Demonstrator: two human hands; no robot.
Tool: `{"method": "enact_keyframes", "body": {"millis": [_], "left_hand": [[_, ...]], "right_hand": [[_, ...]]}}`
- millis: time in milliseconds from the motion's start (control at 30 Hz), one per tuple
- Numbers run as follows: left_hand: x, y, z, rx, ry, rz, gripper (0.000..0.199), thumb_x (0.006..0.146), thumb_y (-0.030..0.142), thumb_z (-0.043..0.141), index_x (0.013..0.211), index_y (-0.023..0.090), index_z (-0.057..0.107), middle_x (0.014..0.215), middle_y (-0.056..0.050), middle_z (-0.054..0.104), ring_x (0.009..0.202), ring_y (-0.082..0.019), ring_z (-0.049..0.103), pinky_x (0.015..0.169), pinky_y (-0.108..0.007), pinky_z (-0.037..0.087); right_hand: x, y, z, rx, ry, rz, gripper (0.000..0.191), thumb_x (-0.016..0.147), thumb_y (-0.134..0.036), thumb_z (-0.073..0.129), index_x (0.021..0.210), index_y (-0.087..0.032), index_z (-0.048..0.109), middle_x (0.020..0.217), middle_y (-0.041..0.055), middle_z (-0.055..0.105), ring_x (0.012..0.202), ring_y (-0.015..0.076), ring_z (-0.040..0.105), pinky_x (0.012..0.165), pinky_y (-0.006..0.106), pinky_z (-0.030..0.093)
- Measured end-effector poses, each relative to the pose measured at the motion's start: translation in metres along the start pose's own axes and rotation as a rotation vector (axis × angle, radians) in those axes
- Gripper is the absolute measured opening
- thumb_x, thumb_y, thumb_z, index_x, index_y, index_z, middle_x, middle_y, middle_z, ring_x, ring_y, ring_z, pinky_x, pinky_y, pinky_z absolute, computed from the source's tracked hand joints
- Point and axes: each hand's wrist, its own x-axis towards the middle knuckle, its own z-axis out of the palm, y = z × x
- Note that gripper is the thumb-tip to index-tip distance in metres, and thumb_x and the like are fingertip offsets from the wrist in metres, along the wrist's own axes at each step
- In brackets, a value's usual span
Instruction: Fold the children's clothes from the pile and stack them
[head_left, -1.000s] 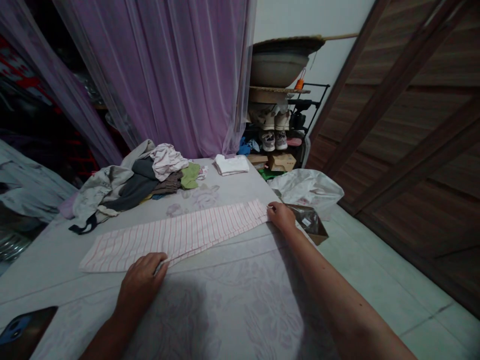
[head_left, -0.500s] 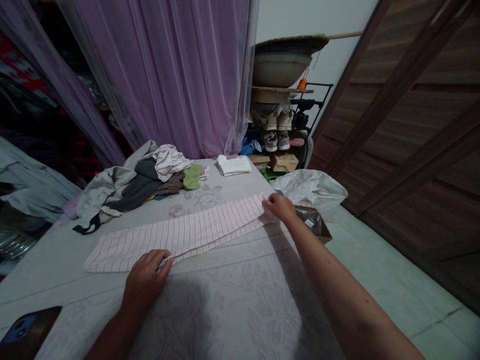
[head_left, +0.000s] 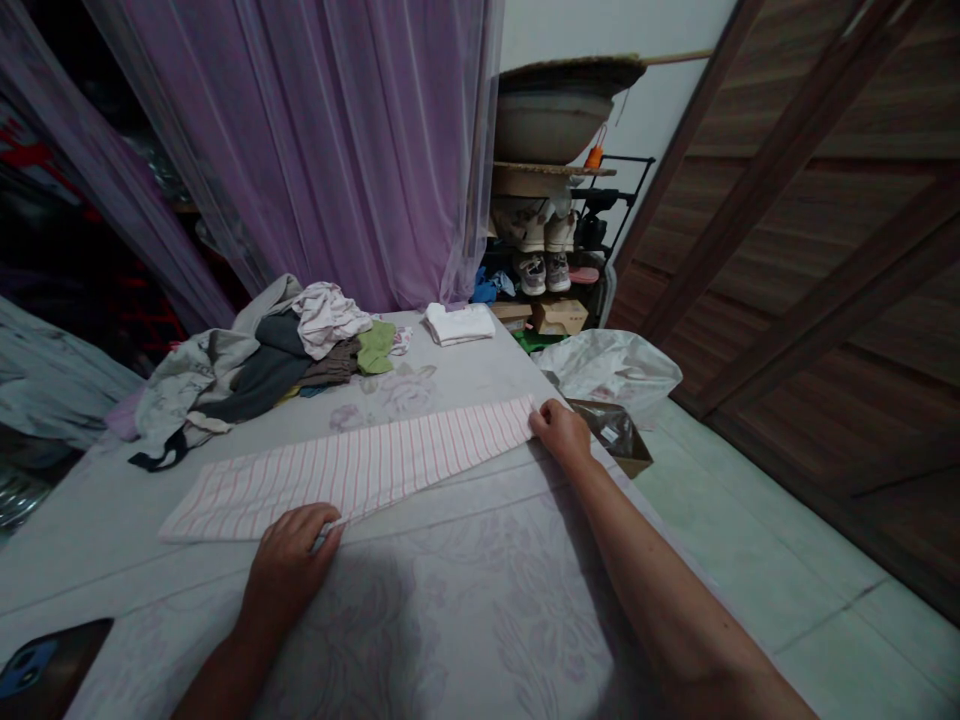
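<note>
Across the bed lies a pair of pink-and-white striped pants (head_left: 375, 458), folded lengthwise into a long strip that narrows to the right. My right hand (head_left: 562, 430) pinches the narrow end at the right, near the bed's edge. At the near edge of the fabric, left of its middle, my left hand (head_left: 294, 555) is closed with thumb and fingers on the cloth. The wide end spreads flat beyond the left hand. Part of the near edge is hidden under the left fingers.
A heap of mixed clothes (head_left: 270, 350) lies at the back left of the bed (head_left: 450, 600). A folded white cloth (head_left: 459, 324) rests at the far edge. A phone (head_left: 52, 665) is at the near left. Beyond the right edge are a plastic bag (head_left: 615, 370) and an open box (head_left: 636, 458).
My right hand has drawn the narrow end slightly right and toward me. The lower layer that showed along the near edge is now nearly covered. My left hand keeps its place on the cloth.
</note>
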Motion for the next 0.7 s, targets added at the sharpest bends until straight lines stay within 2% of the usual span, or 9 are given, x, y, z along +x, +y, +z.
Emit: {"method": "enact_keyframes", "body": {"millis": [133,300,400,600,700], "left_hand": [[0.000,0.000,0.002,0.013,-0.012,-0.005,0.026,0.090,0.040,0.046,0.092,0.023,0.065,0.096,-0.005,0.072,0.094,-0.024,0.064,0.086,-0.038,0.047],[-0.001,0.000,0.003,0.006,0.001,0.006,0.025,0.090,0.040,0.046,0.092,0.023,0.065,0.097,-0.005,0.072,0.096,-0.024,0.064,0.086,-0.039,0.047],[-0.002,0.001,0.002,0.001,0.009,-0.005,0.026,0.091,0.040,0.045,0.093,0.023,0.064,0.097,-0.005,0.072,0.095,-0.024,0.064,0.087,-0.039,0.047],[-0.001,0.004,-0.002,0.001,-0.007,-0.018,0.025,0.090,0.039,0.045,0.093,0.023,0.064,0.096,-0.005,0.072,0.094,-0.023,0.064,0.087,-0.039,0.048],[-0.001,0.004,-0.001,0.008,-0.012,-0.023,0.026,0.090,0.039,0.044,0.095,0.023,0.065,0.098,-0.006,0.072,0.096,-0.024,0.064,0.088,-0.039,0.048]], "right_hand": [[0.000,0.002,0.008,0.017,-0.013,0.006,0.028,0.091,-0.044,0.049,0.094,-0.022,0.067,0.083,0.0054,0.070,0.077,0.0187,0.061,0.061,0.026,0.028],[0.002,0.005,0.016,0.091,0.093,0.024,0.029,0.091,-0.045,0.049,0.094,-0.021,0.066,0.081,0.0041,0.069,0.075,0.0178,0.060,0.059,0.026,0.025],[0.002,0.006,0.018,0.111,0.100,0.056,0.028,0.091,-0.045,0.051,0.092,-0.021,0.066,0.079,0.0035,0.068,0.073,0.0174,0.058,0.058,0.026,0.024],[0.006,-0.003,0.010,0.164,0.166,0.049,0.027,0.091,-0.043,0.051,0.093,-0.021,0.067,0.082,0.0036,0.069,0.072,0.0164,0.056,0.060,0.026,0.026],[0.010,-0.008,0.006,0.158,0.160,0.055,0.028,0.091,-0.043,0.051,0.095,-0.020,0.068,0.082,0.0041,0.069,0.070,0.0160,0.056,0.060,0.026,0.026]]}}
